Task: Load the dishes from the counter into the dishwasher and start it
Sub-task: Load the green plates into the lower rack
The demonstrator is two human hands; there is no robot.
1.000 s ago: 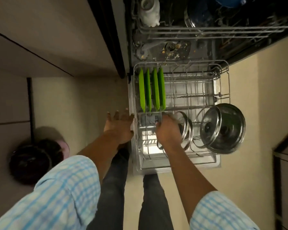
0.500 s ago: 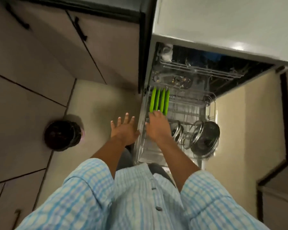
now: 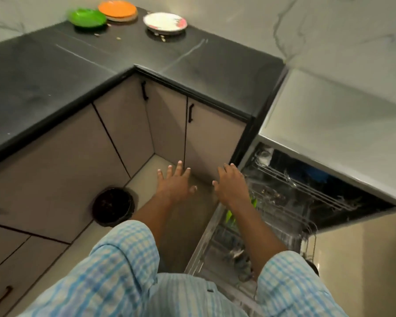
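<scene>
On the far corner of the black counter (image 3: 55, 72) lie a green plate (image 3: 87, 17), an orange plate (image 3: 117, 8) on a stack, and a white plate (image 3: 165, 22) with red marks. The dishwasher (image 3: 290, 197) stands open at the right, its lower rack (image 3: 217, 241) pulled out with green plates (image 3: 229, 216) partly hidden behind my right arm. My left hand (image 3: 176, 184) hovers over the floor, fingers spread, holding nothing. My right hand (image 3: 231, 184) is raised beside the rack's left edge, fingers straight and empty.
A dark round bin (image 3: 113, 206) stands on the floor at the left by the cabinet doors (image 3: 165, 124). The counter wraps an inner corner ahead. Crumbs lie near the plates. A pale worktop (image 3: 334, 124) covers the dishwasher.
My head has lifted from the lower rack toward the counter, bringing the plates into view. My right hand has left the rack's dishes and risen; both hands are now in the air.
</scene>
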